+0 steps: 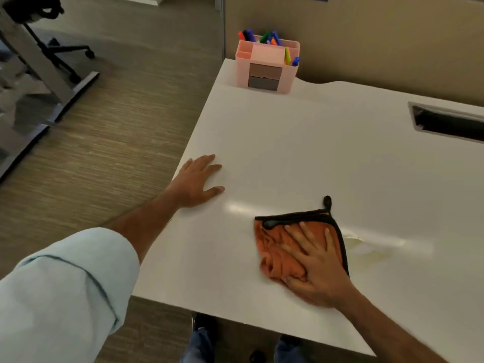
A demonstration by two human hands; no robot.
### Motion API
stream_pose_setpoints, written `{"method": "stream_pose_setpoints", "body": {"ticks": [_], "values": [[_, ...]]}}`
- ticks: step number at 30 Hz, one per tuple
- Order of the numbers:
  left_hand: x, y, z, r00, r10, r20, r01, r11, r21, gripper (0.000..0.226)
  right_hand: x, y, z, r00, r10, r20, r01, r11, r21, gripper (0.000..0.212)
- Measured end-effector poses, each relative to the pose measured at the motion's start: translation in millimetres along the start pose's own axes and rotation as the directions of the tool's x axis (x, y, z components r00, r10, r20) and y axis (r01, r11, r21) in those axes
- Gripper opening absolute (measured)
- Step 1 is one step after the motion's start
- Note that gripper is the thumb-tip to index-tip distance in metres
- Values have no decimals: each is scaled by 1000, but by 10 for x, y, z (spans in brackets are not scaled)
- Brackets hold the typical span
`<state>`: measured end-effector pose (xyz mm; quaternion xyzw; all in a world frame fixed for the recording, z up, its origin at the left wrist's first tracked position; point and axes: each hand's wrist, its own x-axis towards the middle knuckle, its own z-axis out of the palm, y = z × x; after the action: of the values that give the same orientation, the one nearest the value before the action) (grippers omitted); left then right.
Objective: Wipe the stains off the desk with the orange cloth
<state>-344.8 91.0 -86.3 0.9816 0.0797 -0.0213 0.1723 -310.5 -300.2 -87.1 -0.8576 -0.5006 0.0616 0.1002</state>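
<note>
Pale blue sleeve (65,284) (cuff rolled up), blue jeans (200,347), dark shoes (205,320)

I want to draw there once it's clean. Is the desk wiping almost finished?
Not quite. The desk left of the orange cloth looks clean, with no marks showing. The right hand presses flat on the cloth, while the left hand rests on the desk. A pale yellowish stain beside the cloth's right edge is left to wipe.

The cloth (272,247) is orange with black edging. The table (288,142) is white. The stain (366,247), at 3 o'clock of the cloth, is pale yellow. The organizer (267,53), at 12 o'clock, is pink with one brown and one grey drawer. The markers (264,37) are red, black, blue, green, orange and yellow. The floor (117,142) is grey-brown and finely streaked. The sleeve (65,289) is light blue.
</note>
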Motion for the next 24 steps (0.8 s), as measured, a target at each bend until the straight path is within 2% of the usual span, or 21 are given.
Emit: {"method": "stream_pose_setpoints", "body": {"ticks": [3,5,6,8,10,11,13,15,17,19,22,24], "values": [[-17,79,38,1000,-26,-1,26,1000,17,78,345,139,-134,968,248,-34,-250,967,-41,76],[-38,135,63,998,-62,2,62,998,29,81,619,0,-110,938,346,-23,-347,937,-45,80],[-39,161,69,997,-76,6,76,996,36,82,677,-74,-76,946,323,-17,-323,945,-41,80],[-44,190,87,996,-94,9,93,994,55,86,539,-174,8,988,157,-1,-157,987,-24,77],[-56,185,105,994,-107,3,106,992,73,93,152,-147,84,1000,6,6,-6,1000,-14,74],[-37,207,127,995,-104,-6,104,992,74,96,-75,-43,80,1000,-7,10,8,1000,-20,74],[-34,190,149,995,-96,-32,99,991,93,101,-430,241,6,999,54,7,-54,998,-19,74],[6,187,165,995,-90,-48,95,990,109,104,-613,570,-146,976,216,19,-215,976,-41,72],[43,217,168,995,-90,-45,95,987,127,105,-472,838,-288,918,397,24,-395,917,-52,75],[47,271,178,995,-100,-25,103,986,132,104,-118,915,-363,863,505,-7,-504,861,-63,76],[34,319,191,994,-110,-11,111,984,137,102,331,702,-298,865,501,-37,-502,864,-37,73],[27,324,182,994,-110,-7,110,984,143,102,300,461,-183,929,367,-54,-367,930,12,70]]}}
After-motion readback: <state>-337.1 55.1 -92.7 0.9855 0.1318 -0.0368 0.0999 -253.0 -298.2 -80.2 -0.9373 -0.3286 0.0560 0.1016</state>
